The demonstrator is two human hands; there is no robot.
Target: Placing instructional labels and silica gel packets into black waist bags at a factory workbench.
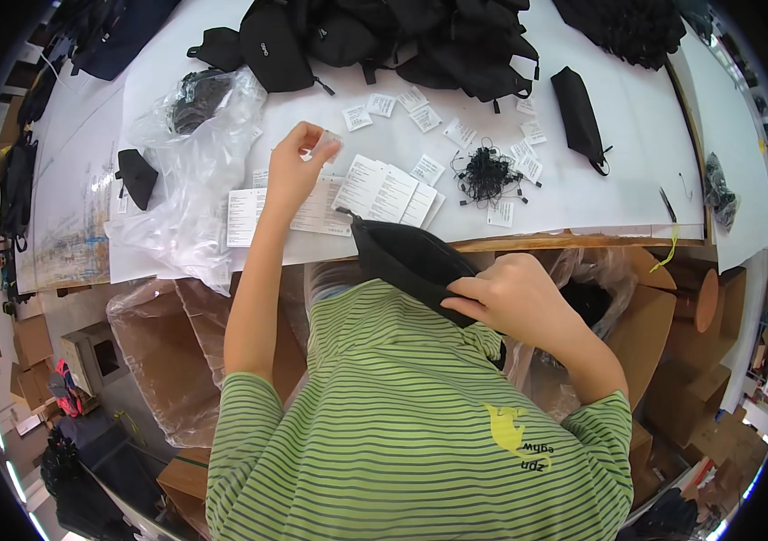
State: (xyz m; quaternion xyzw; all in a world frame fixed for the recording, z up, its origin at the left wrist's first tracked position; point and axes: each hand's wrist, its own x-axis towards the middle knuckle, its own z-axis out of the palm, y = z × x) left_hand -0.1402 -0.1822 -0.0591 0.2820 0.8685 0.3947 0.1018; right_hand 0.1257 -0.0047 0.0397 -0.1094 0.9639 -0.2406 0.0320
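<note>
Pouch (411,261), black, sits at the bench's (623,203) near edge. Right hand (515,293): grip closed on its right end, mouth gaping, presumably to keep the inside reachable. Left hand (301,160): grip pinching a small whitish packet (332,146), partly hidden. Beyond, white packets (425,118) and leaflets (375,191) lie spread, likely for easy single pick-up.

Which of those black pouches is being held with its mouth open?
The black zip pouch in the right hand: its mouth gapes. The other pouches lie unheld on the table.
</note>
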